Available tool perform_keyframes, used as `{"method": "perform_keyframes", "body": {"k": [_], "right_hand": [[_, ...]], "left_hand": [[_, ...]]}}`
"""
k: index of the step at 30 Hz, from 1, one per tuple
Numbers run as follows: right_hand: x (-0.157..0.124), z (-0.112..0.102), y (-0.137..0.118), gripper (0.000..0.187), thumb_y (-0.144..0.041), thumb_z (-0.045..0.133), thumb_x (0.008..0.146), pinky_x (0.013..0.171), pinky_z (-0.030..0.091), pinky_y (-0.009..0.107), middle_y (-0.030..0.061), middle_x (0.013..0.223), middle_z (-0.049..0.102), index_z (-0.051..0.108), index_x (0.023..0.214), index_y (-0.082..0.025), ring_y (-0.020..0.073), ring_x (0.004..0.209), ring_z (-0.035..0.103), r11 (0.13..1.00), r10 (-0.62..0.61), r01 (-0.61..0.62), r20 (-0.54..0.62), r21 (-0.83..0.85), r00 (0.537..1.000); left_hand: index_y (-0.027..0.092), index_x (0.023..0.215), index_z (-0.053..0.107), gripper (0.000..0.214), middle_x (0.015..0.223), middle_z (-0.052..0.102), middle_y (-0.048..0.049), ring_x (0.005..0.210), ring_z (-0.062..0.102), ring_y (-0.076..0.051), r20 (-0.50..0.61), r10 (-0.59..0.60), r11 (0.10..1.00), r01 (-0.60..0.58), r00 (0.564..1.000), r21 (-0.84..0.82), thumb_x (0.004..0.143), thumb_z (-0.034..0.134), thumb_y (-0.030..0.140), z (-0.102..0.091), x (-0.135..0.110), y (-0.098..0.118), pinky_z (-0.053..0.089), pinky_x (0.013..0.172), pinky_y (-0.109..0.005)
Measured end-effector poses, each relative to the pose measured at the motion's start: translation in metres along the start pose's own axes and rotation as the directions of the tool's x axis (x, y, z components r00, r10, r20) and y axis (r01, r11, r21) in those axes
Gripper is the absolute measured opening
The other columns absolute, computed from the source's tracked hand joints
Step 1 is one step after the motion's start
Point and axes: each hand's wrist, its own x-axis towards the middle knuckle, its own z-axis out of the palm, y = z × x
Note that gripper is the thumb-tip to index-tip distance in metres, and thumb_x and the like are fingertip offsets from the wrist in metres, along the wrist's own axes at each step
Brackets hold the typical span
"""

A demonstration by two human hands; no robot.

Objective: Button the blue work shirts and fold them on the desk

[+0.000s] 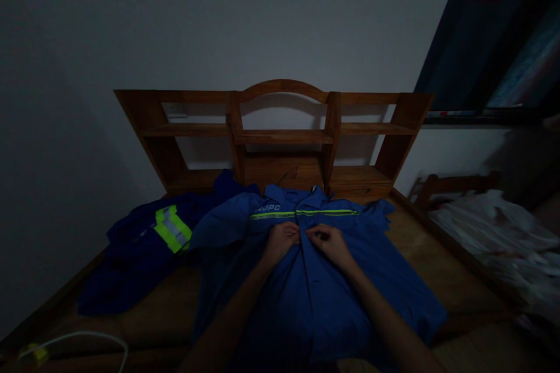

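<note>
While left fingers (289,229) and right fingers (317,232) pinch shirt (301,291), banded garment (140,253) adjoins, shelf (284,136) behind.

L fingers (289,231), R fingers (315,232) at shirt (306,282) front: exact grip too dark/small to tell. Forearms (238,306) hide pt of shirt, cut off btm. Cable (87,333) cut btm; white plastic (494,221) cut R.

A brown wooden worktop (420,250) carries a blue short-sleeved shirt (315,297), spread out with its collar toward the back. Left of the shirt, and touching its sleeve, lies a crumpled darker blue garment (131,268) with a yellow-green and silver band. Behind the shirt's collar stands a wooden shelf unit (284,137). Bare wood shows to the shirt's right.
</note>
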Motion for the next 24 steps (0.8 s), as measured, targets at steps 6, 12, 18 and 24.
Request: {"method": "perform_keyframes", "body": {"k": [6, 12, 18, 24], "right_hand": [[0.005, 0.004, 0.01, 0.024, -0.035, 0.058, 0.08, 0.053, 0.044, 0.021, 0.0032, 0.077, 0.068, 0.071, 0.09, -0.018, 0.0128, 0.058, 0.059, 0.994, 0.066, -0.067, 0.02, 0.084, 0.998], [0.006, 0.007, 0.015, 0.027, -0.039, 0.063, 0.076, 0.05, 0.043, 0.019, 0.0018, 0.069, 0.065, 0.067, 0.089, -0.015, 0.011, 0.052, 0.057, 0.976, 0.094, -0.102, 0.05, 0.194, 0.994], [0.007, 0.013, 0.023, 0.024, -0.034, 0.063, 0.073, 0.051, 0.042, 0.019, 0.0009, 0.071, 0.061, 0.064, 0.086, -0.013, 0.0092, 0.054, 0.054, 0.95, 0.121, -0.141, 0.09, 0.279, 0.989], [0.005, 0.018, 0.025, 0.02, -0.026, 0.06, 0.073, 0.059, 0.043, 0.02, 0.0017, 0.074, 0.062, 0.064, 0.087, -0.013, 0.0116, 0.066, 0.057, 0.991, 0.042, -0.048, 0.057, 0.123, 0.998]], "left_hand": [[0.016, 0.106, 0.046, 0.043, 0.071, 0.064, 0.0003, 0.066, 0.065, -0.014, -0.003, 0.072, 0.997, -0.072, 0.997, 0.004, 0.066, 0.059, 0.008, 0.002, -0.006, 0.01, 0.052, 0.065, -0.024], [0.022, 0.115, 0.043, 0.047, 0.075, 0.063, 0.0017, 0.068, 0.065, -0.012, 0.005, 0.202, 0.968, -0.2, 0.979, 0.152, 0.071, 0.056, 0.01, 0.003, -0.011, 0.013, 0.05, 0.063, -0.021], [0.019, 0.112, 0.046, 0.033, 0.073, 0.063, -0.0011, 0.063, 0.065, -0.016, -0.024, 0.07, 0.992, -0.072, 0.997, -0.103, 0.083, 0.054, 0.032, 0.005, -0.006, 0.01, 0.055, 0.061, -0.03], [0.012, 0.091, 0.055, 0.043, 0.065, 0.064, -0.0015, 0.06, 0.065, -0.017, -0.064, -0.156, 0.965, 0.138, 0.986, -0.225, 0.06, 0.081, 0.028, 0.006, -0.006, 0.007, 0.056, 0.061, -0.031]]}}
